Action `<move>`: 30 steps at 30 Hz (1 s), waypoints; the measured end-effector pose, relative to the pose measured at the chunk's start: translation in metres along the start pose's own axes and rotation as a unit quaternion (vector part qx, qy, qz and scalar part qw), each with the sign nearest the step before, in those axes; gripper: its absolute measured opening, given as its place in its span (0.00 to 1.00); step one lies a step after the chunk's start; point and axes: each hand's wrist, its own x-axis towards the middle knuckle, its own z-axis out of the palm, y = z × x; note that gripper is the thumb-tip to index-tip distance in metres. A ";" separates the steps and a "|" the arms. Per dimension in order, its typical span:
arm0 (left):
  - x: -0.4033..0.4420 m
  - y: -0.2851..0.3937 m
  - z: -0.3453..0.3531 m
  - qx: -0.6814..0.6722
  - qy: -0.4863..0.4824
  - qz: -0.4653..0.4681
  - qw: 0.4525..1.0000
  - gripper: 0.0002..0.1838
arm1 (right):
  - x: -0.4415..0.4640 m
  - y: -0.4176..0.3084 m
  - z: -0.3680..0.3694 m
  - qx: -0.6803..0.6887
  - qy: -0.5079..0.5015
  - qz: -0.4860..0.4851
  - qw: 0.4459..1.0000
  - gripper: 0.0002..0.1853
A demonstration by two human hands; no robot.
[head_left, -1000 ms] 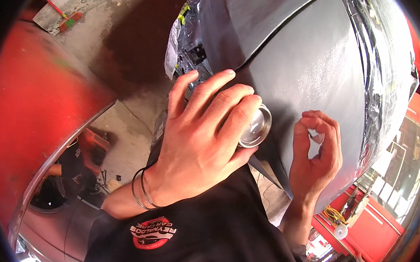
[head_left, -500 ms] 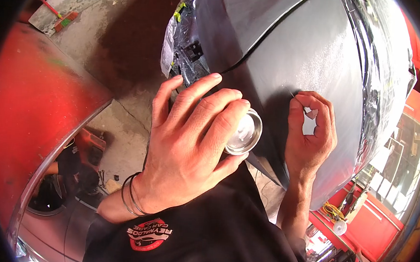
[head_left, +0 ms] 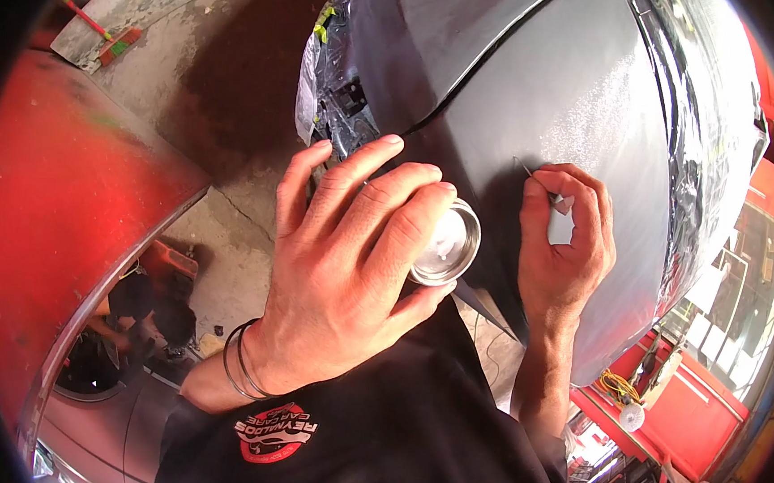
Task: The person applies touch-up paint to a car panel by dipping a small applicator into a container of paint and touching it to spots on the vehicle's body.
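Note:
My left hand (head_left: 350, 257) is wrapped round a small metal cup (head_left: 448, 246), its thumb below and its fingers over the side. The cup's round rim faces up, with something pale inside. To the right, my right hand (head_left: 568, 241) pinches a thin, needle-like tool (head_left: 522, 166) between thumb and forefinger. Its fine tip points up and left, over the grey car panel (head_left: 539, 118); whether it touches the surface I cannot tell. A small pale piece shows inside the curl of my right fingers.
A red car panel (head_left: 84, 211) fills the left side. Below it, another person (head_left: 162, 320) is bent low near a wheel. A broom (head_left: 118, 45) lies at the upper left. Clear plastic sheeting (head_left: 692, 173) covers the car's right part, and a red cabinet (head_left: 685, 406) stands at the lower right.
Both hands have shifted left in the view, and the metal cup has moved left with my left hand. My right hand has risen, and the thin tool shows more clearly at its fingertips.

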 end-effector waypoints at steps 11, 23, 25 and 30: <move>0.000 -0.002 0.000 0.005 0.002 -0.001 1.000 0.43 | -0.005 0.009 -0.002 0.061 0.026 0.015 0.998 0.09; 0.010 -0.003 0.010 0.002 0.008 -0.005 1.000 0.43 | -0.002 -0.025 -0.020 0.031 -0.036 -0.134 0.990 0.14; 0.011 -0.003 0.011 -0.001 0.006 -0.003 1.000 0.43 | -0.003 -0.032 -0.018 0.040 -0.044 -0.143 0.988 0.15; 0.011 -0.003 0.013 0.000 0.004 0.000 1.000 0.42 | -0.003 -0.035 -0.018 0.032 -0.067 -0.156 0.985 0.15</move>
